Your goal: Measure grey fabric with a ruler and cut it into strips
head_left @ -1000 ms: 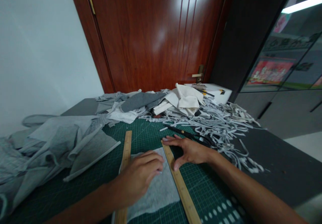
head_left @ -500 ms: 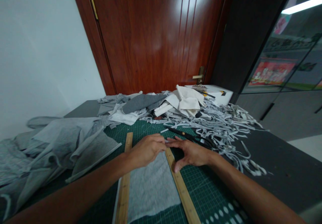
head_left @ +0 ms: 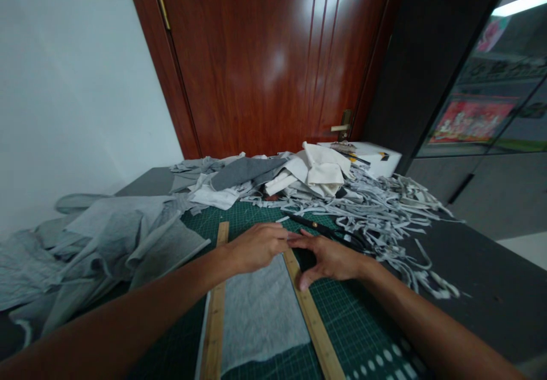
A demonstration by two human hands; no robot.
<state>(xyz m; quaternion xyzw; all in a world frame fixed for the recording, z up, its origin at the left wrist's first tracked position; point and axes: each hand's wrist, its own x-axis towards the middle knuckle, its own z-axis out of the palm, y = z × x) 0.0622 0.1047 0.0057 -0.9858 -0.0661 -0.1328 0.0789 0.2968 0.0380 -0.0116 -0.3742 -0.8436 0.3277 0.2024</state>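
A piece of grey fabric [head_left: 262,314] lies on the green cutting mat [head_left: 354,317] between two wooden rulers. At its far end my left hand [head_left: 258,248] is closed, fingers curled by the inner edge of the right ruler [head_left: 317,326]; whatever it pinches is hidden. My right hand [head_left: 333,259] spreads over that ruler's far part, thumb on the wood and fingertips stretched to meet the left fingers. Under my left wrist runs the left ruler [head_left: 215,329], along the fabric's left side. Black scissors [head_left: 314,224] rest just beyond my right hand.
Crumpled grey fabric [head_left: 115,237] is heaped at the left. Across the back lie scraps, including a cream cloth [head_left: 327,169]. Thin grey strips [head_left: 384,212] pile up at the right beside a white box [head_left: 380,159]. A wooden door [head_left: 256,66] stands behind the table.
The view has turned slightly to the left, so everything appears shifted a little right. Both hands keep nearly the same place at the ruler's far end.
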